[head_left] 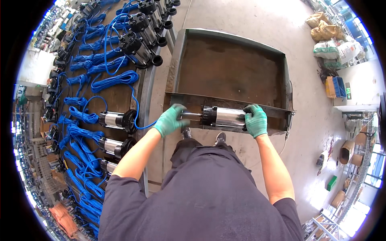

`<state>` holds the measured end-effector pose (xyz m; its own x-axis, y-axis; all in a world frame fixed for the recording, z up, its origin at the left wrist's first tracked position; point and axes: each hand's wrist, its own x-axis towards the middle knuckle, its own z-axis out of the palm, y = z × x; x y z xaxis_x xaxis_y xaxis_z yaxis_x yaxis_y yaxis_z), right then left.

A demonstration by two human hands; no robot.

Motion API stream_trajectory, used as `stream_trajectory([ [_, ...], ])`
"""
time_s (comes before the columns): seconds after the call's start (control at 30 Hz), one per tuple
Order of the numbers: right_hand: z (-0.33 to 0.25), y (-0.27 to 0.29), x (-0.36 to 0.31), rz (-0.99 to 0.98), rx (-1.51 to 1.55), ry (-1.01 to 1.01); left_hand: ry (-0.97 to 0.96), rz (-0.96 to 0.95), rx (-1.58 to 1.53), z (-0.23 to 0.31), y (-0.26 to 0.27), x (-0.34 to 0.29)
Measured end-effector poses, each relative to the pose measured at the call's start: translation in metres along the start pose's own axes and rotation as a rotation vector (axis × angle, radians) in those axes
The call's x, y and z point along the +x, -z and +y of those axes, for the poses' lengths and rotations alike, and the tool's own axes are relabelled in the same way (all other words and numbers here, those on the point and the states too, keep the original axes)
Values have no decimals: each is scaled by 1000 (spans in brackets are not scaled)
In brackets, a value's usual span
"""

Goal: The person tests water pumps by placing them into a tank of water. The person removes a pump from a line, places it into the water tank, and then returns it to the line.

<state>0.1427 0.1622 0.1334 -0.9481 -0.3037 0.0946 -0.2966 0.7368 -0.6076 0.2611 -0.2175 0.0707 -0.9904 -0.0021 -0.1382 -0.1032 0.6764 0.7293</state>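
Both hands wear green gloves. Left hand (171,120), left of frame centre: blurred, fingers bent at the outer end of a thin metal rod (192,115); cannot tell whether they pinch it or only lie beside it. Right hand (256,120), right of centre: fingers curled over the right end of a silver motor cylinder (230,117), thumb on its near side, gripping.

Position of cylinder: centre of frame, slightly right, lying on its side along the near edge of a rectangular metal tray (233,35). Long axis: roughly left to right across the frame, tilted a little down toward the right. Black ribbed end piece (208,115) points left; rod extends from it toward the left hand, nearly in line with the axis. The opposite end points right, partly covered by the glove.

Surroundings: bench (117,95) along the left of frame, bearing blue cable coils (114,82). Upper left, a row of silver-and-black pumps (136,49) stands at the bench edge; further silver-and-black units (114,119) lie on their sides at mid-left. Upper right: piled sacks (327,32). Lower right: green box (331,183) on floor.
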Motion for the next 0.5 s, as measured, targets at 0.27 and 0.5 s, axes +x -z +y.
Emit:
stream_trajectory([
  [0.27,1,-1,2,4,2,18,248,-208,-370,0,13,4],
  [0.5,4,-1,0,6,18,1,606,-133,-628,28,9,15],
])
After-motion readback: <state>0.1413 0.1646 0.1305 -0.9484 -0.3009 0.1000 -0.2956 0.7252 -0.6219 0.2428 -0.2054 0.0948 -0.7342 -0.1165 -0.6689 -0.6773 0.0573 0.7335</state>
